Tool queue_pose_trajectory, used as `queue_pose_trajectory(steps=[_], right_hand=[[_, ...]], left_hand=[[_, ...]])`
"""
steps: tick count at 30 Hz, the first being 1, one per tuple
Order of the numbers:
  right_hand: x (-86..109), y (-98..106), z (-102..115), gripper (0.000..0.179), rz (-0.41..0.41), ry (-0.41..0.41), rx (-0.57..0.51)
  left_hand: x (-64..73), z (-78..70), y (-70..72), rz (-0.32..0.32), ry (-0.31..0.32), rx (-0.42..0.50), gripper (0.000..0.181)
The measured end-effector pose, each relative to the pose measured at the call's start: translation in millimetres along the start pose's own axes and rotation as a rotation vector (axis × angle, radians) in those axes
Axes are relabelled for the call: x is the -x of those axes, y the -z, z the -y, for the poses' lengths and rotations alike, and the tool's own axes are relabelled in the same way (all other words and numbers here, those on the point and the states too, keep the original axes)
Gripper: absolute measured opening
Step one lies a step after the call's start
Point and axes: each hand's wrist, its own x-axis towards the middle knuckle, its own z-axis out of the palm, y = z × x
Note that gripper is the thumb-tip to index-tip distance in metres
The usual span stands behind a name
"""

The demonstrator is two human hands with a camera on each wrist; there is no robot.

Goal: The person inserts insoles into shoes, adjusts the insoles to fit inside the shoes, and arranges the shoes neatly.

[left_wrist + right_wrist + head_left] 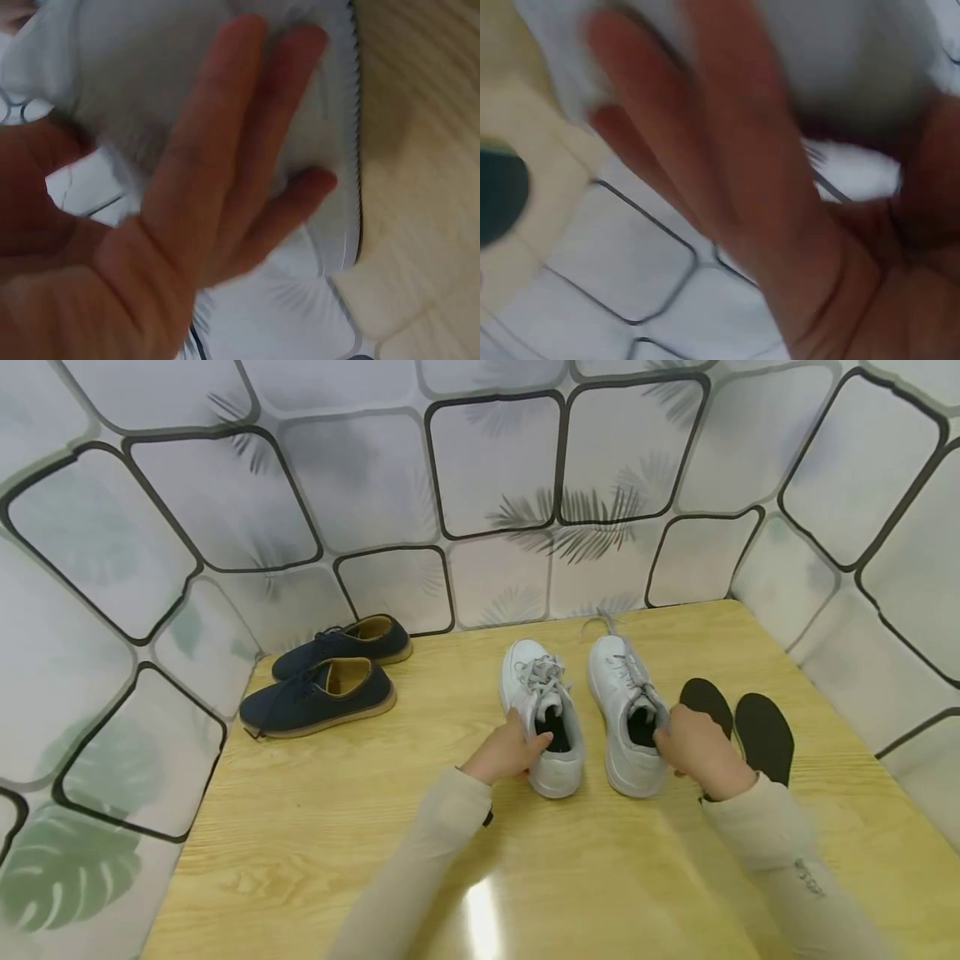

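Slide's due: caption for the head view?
Left hand and right hand gripping white lace-up sneakers between navy lace-up shoes and dark insoles on a wooden tabletop.

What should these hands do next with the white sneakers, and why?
Perhaps slide the white sneakers gently together: the left hand grips one, the right hand grips the other, and a gap lies between them, while the navy lace-up shoes already sit close side by side.

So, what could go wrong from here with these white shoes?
The right white shoe's laces look loose and trail past its toe, so they might snag or get trapped underneath. The right hand is close beside the dark insoles and could knock them.
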Motion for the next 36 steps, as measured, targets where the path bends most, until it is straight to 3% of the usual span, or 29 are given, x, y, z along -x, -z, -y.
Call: queue_pose_trajectory(steps=[4, 6, 12, 27, 36], right_hand=[[-5.6, -9.8, -3.9, 0.047, -0.133, -0.008, -0.113], [-8.8, -9.9, -6.4, 0.053, -0.153, -0.015, -0.135], [-23.1, -5.2, -6.9, 0.055, -0.171, -0.005, -0.137], [-52.2, 6.3, -13.4, 0.058, -0.194, 0.005, -0.151], [-68.4, 15.5, -16.4, 0.060, -0.189, -0.043, -0.185]], left_hand=[[-10.8, -1.9, -8.9, -0.063, 0.014, -0.016, 0.082], [-12.8, -5.5, -11.6, -0.077, 0.023, -0.029, 0.081], [-17.5, -13.8, -12.5, -0.092, 0.036, -0.053, 0.078], [-50.8, -26.5, -16.6, -0.089, 0.027, -0.106, 0.075], [-69.9, -35.5, -17.3, -0.136, 0.052, -0.143, 0.073]])
